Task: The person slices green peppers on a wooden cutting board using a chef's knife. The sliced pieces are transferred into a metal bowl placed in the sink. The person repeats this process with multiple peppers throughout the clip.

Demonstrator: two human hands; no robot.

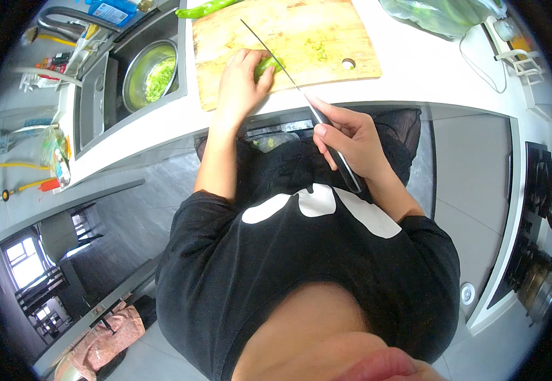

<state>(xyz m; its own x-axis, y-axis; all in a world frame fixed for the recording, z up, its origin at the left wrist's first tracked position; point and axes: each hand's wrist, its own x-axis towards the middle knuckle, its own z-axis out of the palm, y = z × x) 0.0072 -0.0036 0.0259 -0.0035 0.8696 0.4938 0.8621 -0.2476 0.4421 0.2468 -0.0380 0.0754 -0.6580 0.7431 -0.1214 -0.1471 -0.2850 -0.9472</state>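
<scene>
My left hand (246, 83) holds a piece of green pepper (267, 66) down on the wooden cutting board (300, 24). In my right hand (350, 138) is a kitchen knife (295, 85) with a black handle; its thin blade slants up and left, crossing over the pepper. Whether the edge touches the pepper I cannot tell. Small green bits (321, 50) lie on the board to the right of it. A whole long green pepper (204, 9) rests at the board's upper left corner.
A metal bowl (134, 90) with chopped greens stands in the sink (184, 71) at the left, below a faucet (66, 13). A plastic bag of greens (442, 14) lies on the counter at the upper right. An open-topped bin with scraps (273, 141) is below the counter edge.
</scene>
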